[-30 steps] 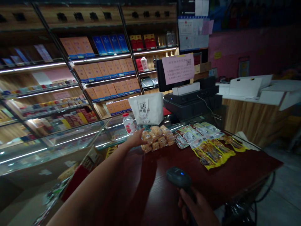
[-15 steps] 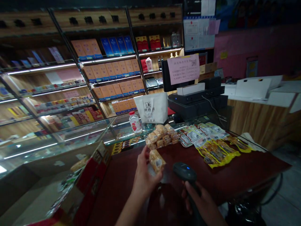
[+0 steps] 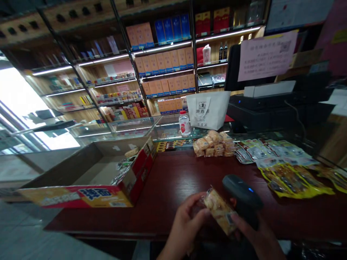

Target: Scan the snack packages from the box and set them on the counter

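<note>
My left hand (image 3: 187, 224) is closed on the left end of a clear-wrapped pastry (image 3: 219, 211), low over the front of the counter. My right hand (image 3: 257, 231) grips a dark handheld barcode scanner (image 3: 242, 191) with a blue light on top. Fingers of that hand also touch the right end of the packet, close to its label. Behind the hands lies a pile of similar wrapped pastries (image 3: 214, 143). To the right, several flat food pouches with yellow edges (image 3: 295, 177) are spread in a row.
An open cardboard box (image 3: 89, 196) with a few packets inside stands at the left. A white paper bag (image 3: 207, 110) and a red-capped bottle (image 3: 184, 124) stand at the back on a glass case. A monitor bearing a pink sheet (image 3: 267, 56) rises at the right.
My view has swung left, bringing the whole box into sight. The pastry has been drawn back toward me, and both hands are now together at it, with the scanner right beside it.
</note>
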`<state>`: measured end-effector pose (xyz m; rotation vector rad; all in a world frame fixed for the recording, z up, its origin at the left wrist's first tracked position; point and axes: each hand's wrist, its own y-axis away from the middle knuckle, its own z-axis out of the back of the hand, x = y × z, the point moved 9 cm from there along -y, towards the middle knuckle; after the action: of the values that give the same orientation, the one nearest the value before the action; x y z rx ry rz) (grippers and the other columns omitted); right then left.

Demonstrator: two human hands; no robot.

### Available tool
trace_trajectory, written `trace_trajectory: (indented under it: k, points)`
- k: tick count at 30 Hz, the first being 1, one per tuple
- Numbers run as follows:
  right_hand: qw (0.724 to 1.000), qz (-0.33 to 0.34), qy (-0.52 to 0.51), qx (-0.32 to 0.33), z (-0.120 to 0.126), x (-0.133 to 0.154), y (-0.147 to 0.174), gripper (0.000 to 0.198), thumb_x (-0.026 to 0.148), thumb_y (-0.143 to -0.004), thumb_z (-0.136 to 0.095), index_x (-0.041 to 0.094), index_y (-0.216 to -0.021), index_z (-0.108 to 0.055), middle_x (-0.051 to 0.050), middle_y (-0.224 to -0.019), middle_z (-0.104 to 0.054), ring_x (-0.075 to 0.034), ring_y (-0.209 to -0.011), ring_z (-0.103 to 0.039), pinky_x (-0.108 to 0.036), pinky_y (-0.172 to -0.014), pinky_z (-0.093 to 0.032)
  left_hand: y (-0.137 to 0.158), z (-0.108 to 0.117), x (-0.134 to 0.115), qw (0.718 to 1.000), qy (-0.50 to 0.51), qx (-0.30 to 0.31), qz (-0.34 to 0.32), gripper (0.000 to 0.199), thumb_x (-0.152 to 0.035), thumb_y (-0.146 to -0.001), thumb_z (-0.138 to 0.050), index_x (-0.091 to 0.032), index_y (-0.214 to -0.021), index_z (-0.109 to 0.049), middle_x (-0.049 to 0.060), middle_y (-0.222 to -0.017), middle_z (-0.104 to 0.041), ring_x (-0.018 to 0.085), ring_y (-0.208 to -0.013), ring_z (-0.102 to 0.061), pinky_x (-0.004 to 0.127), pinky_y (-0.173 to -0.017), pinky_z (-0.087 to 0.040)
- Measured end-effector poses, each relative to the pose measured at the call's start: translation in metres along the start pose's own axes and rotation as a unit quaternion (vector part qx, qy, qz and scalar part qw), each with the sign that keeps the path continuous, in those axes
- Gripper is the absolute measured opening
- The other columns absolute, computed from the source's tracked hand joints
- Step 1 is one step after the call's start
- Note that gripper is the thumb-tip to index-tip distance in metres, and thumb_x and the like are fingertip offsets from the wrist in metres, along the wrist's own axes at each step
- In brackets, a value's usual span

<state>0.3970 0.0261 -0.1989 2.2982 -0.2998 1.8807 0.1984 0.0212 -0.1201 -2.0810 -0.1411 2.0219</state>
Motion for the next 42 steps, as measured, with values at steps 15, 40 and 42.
trace_trajectory:
  k: [15, 40, 42]
  points:
    - [0.992, 0.09, 0.006, 0.086, -0.016, 0.044, -0.005, 0.053, 0.067, -0.084, -0.06, 0.016, -0.097, -0.063, 0.002, -0.056, -0.059, -0.015, -0.051, -0.053, -0.026, -0.052, -0.041, -0.073, 0.074, -0.014, 0.988, 0.12, -0.099, 0.015, 0.051, -0.041, -0.059, -0.089, -0.013, -0.096, -0.067, 0.005, -0.08, -0.071, 0.014, -0.067, -0.067, 0.023, -0.062, -0.057]
    - [0.966, 0.135, 0.173, 0.133, -0.06, 0.057, -0.004, 0.048, 0.063, -0.092, -0.047, 0.018, -0.103, -0.06, -0.002, -0.064, -0.064, -0.021, -0.058, -0.062, -0.028, -0.055, -0.047, -0.151, 0.105, 0.001, 0.99, 0.053, -0.103, -0.079, 0.048, -0.038, -0.061, -0.086, -0.015, -0.1, -0.068, 0.004, -0.092, -0.073, 0.018, -0.082, -0.07, 0.028, -0.073, -0.06]
    - [0.967, 0.141, 0.177, 0.115, -0.057, 0.06, -0.004, 0.048, 0.062, -0.09, -0.049, 0.018, -0.103, -0.063, -0.003, -0.063, -0.065, -0.022, -0.057, -0.062, -0.029, -0.055, -0.048, -0.151, 0.105, 0.0, 0.99, 0.052, -0.103, -0.082, 0.048, -0.037, -0.061, -0.086, -0.015, -0.099, -0.068, 0.005, -0.093, -0.073, 0.018, -0.082, -0.07, 0.028, -0.073, -0.06]
